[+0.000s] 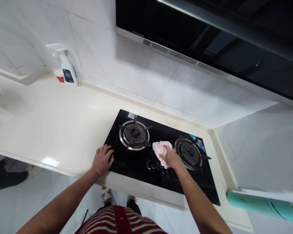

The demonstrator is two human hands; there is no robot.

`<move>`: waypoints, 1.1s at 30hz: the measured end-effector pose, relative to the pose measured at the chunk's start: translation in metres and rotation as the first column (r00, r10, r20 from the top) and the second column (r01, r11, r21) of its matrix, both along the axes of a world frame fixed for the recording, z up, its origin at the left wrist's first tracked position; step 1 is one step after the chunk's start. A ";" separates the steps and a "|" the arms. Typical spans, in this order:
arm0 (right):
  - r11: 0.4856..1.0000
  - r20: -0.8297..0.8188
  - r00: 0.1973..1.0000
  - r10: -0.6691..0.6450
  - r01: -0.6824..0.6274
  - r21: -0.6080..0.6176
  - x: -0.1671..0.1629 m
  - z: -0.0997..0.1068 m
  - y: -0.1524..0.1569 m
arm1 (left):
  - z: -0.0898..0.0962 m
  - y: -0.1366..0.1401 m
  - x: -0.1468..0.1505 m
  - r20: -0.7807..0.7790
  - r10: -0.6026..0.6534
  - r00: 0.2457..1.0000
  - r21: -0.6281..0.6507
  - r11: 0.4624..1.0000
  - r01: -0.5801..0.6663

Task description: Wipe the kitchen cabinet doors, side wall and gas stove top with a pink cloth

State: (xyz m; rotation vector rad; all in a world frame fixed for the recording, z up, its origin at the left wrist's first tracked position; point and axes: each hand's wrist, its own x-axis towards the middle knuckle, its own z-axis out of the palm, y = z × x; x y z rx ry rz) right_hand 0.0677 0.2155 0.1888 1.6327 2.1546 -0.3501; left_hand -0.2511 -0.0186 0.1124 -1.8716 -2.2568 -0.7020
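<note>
A black glass gas stove [136, 167] with two burners lies set into the pale countertop. My right hand [172, 157] grips a pale pink cloth [161, 150] and presses it on the glass between the left burner [135, 133] and the right burner [189, 152]. Just below the cloth are the control knobs [157, 165], partly covered by it and my hand. My left hand [103, 160] rests flat at the stove's left front edge, its fingers on the glass and nothing in it.
A white spray bottle [68, 71] and a red and white cup [59, 75] stand in the back left corner. Overhead hangs a dark range hood [185, 42]. At the right end is a teal bottle [258, 204]. Another person's leg [9, 174] shows at left.
</note>
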 end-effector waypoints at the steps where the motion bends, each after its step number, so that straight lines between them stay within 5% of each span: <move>1: 1.000 -0.021 0.999 0.024 -0.024 -0.006 -0.003 -0.001 -0.006 | 0.000 0.000 0.000 -0.001 0.000 1.000 -0.003 1.000 0.000; 17: 0.911 -0.284 0.871 0.400 -0.413 0.017 -0.040 0.002 -0.053 | 0.000 0.003 -0.003 0.014 0.010 1.000 -0.049 0.999 -0.009; 22: 0.857 -0.326 0.806 0.494 -0.516 0.023 -0.069 -0.003 -0.092 | -0.001 0.003 -0.005 0.001 0.002 1.000 -0.053 0.999 -0.002; 26: 0.865 -0.352 0.801 0.484 -0.500 0.051 -0.081 -0.004 -0.131 | -0.002 0.003 -0.007 -0.026 -0.002 1.000 -0.039 0.999 0.001; 30: 0.888 -0.379 0.814 0.441 -0.456 0.055 -0.050 -0.009 -0.160 | -0.003 0.003 -0.007 -0.041 -0.012 0.999 -0.023 1.000 0.012; 33: 0.931 -0.472 0.835 0.284 -0.357 -0.072 0.005 -0.021 -0.172 | -0.003 0.003 -0.007 -0.042 -0.010 0.999 -0.017 1.000 0.010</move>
